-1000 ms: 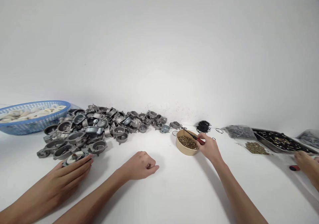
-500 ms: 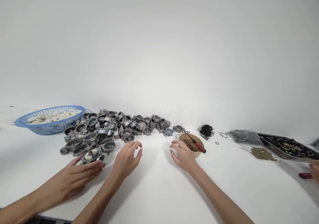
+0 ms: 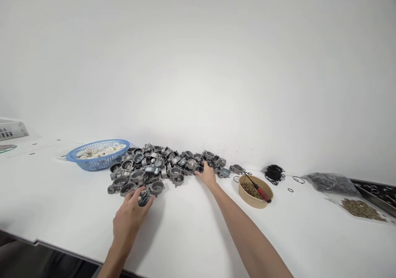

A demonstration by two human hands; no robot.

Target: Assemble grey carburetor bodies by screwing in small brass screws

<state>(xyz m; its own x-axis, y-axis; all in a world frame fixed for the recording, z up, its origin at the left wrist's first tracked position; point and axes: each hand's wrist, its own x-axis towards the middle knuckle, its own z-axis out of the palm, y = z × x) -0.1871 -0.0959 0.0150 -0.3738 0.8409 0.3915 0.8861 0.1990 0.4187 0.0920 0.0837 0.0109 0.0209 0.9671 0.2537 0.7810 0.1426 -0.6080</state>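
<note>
My left hand (image 3: pixel 129 214) is closed round a small assembled part (image 3: pixel 143 197) at the front edge of a pile of grey metal housings (image 3: pixel 151 170). The fingers partly cover this part. Farther right, my right hand (image 3: pixel 207 175) reaches into the pile, thumb and forefinger on either side of a round grey housing (image 3: pixel 199 169) that still lies among the others. Its remaining fingers are hidden.
A blue basket (image 3: pixel 98 162) of whitish parts stands left of the pile. To the right are a bowl (image 3: pixel 254 201) of brass-coloured screws with a screwdriver (image 3: pixel 262 193) across it, black rings (image 3: pixel 274 173), plastic bags (image 3: pixel 332 184) and a dark tray (image 3: pixel 375 193).
The view has swung left. My left hand has moved to the assembled part, where another person's hand was; that hand is out of view. My right hand has gone from beside the bowl to the pile.
</note>
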